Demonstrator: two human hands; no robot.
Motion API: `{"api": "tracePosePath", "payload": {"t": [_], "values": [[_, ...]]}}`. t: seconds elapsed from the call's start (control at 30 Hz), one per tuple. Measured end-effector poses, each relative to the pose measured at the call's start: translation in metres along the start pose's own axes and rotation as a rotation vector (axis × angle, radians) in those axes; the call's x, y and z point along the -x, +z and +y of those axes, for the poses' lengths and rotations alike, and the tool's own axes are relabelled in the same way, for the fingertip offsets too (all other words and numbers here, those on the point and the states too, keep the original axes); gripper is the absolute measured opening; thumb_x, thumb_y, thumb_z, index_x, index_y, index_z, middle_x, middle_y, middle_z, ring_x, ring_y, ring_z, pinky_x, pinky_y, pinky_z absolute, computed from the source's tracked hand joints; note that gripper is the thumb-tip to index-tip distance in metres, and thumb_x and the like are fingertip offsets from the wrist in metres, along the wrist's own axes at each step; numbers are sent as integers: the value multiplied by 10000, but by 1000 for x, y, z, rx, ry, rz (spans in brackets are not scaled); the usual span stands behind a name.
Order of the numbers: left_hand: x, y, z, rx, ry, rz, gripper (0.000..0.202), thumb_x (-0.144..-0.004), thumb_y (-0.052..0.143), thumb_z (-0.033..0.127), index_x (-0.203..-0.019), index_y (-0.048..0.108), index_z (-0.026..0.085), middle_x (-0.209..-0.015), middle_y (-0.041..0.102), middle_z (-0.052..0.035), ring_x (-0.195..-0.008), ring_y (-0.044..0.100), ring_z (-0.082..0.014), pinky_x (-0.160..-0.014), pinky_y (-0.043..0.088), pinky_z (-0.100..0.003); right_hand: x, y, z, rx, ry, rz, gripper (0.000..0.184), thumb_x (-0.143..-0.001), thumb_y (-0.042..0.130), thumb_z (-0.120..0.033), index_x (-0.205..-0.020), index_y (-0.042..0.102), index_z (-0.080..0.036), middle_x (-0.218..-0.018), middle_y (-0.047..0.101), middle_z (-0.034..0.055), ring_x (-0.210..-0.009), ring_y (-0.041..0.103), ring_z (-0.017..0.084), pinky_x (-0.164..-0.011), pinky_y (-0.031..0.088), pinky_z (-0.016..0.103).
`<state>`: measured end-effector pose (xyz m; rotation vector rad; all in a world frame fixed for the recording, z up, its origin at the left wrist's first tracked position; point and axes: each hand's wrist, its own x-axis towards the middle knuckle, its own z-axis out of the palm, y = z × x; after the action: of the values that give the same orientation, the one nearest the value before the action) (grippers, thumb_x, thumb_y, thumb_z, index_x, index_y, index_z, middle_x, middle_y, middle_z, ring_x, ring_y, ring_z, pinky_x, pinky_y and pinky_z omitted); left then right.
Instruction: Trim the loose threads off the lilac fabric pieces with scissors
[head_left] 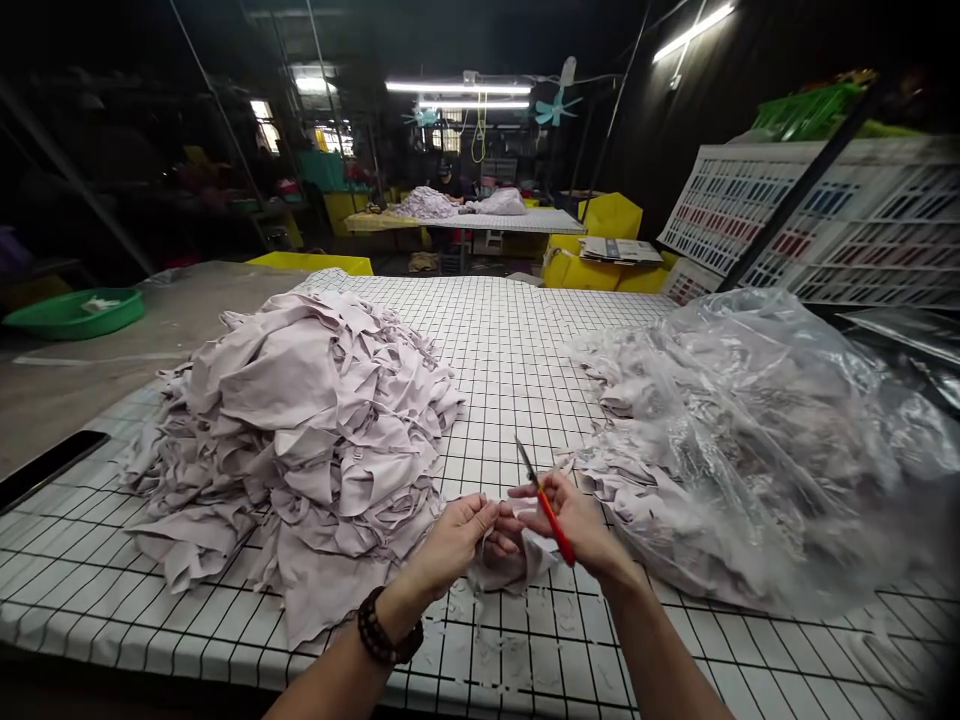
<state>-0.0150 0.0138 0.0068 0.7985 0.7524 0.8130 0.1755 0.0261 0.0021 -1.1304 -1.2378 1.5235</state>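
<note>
My left hand (459, 540), with a dark bead bracelet on the wrist, pinches a small pale lilac fabric piece (504, 570) just above the gridded table. My right hand (574, 520) grips red-handled thread snips (546, 505), blade pointing up and away, and its fingers also touch the same fabric piece. Both hands meet near the table's front edge, between a large heap of lilac fabric pieces (300, 430) on the left and a clear plastic bag (757, 440) holding more such pieces on the right.
The white table with a black grid (502, 340) carries small thread scraps in front of my hands. A dark flat object (45, 468) lies at the left edge. A green basin (71, 312) sits far left. Colour sample boards (817, 225) lean at right. A person works at a distant table (450, 185).
</note>
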Motion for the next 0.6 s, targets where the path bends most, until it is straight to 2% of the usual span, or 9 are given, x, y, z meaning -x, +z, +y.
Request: {"api": "tracePosePath", "payload": {"t": [0.07, 0.2, 0.27, 0.4, 0.43, 0.5, 0.6], "values": [[-3, 4, -1, -43, 28, 9, 372, -823, 600, 465, -892, 604, 99, -771, 697, -86, -626, 637, -133, -613, 498, -236, 7, 7, 10, -116, 6, -1, 470, -588, 810, -202, -855, 424, -226, -994, 632, 22, -618, 548, 85, -632, 474, 257], [-1, 8, 1, -147, 105, 43, 376, -829, 588, 459, -912, 634, 95, -737, 654, -58, -608, 605, -119, -597, 508, -235, 6, 15, 19, -178, -56, 135, 427, -610, 812, -204, -815, 438, -219, -822, 622, -18, -681, 572, 106, -647, 460, 235], [1, 7, 2, -247, 181, 87, 352, -841, 575, 441, -910, 654, 105, -782, 627, -57, -589, 582, -104, -556, 504, -221, 3, 15, 20, -177, -79, 157, 405, -633, 798, -194, -822, 440, -218, -810, 615, -25, -711, 575, 108, -667, 452, 228], [3, 4, 2, -397, 341, 182, 314, -846, 569, 418, -811, 666, 122, -964, 602, -111, -595, 582, -101, -415, 439, -178, 2, 14, 21, -138, -90, 132, 379, -663, 771, -194, -830, 431, -220, -814, 610, -25, -703, 558, 103, -643, 432, 215], [2, 5, 1, -379, 341, 160, 311, -853, 561, 413, -801, 655, 122, -943, 614, -112, -563, 577, -95, -398, 427, -176, 3, 15, 21, -130, -85, 129, 377, -665, 767, -201, -826, 427, -220, -806, 606, -27, -694, 552, 102, -637, 428, 215], [-1, 6, -2, -274, 291, 70, 302, -868, 537, 413, -824, 624, 126, -773, 635, -73, -445, 530, -76, -373, 405, -177, 6, 14, 20, -114, -73, 131, 382, -665, 765, -225, -814, 413, -221, -791, 595, -32, -684, 540, 103, -635, 423, 219], [-6, 9, -7, -101, 239, 2, 283, -865, 544, 415, -830, 578, 136, -542, 572, 8, -374, 485, -71, -378, 398, -171, 19, 5, 10, -1, -69, 169, 381, -680, 749, -271, -809, 392, -229, -756, 559, -50, -663, 507, 103, -621, 407, 220]]}}
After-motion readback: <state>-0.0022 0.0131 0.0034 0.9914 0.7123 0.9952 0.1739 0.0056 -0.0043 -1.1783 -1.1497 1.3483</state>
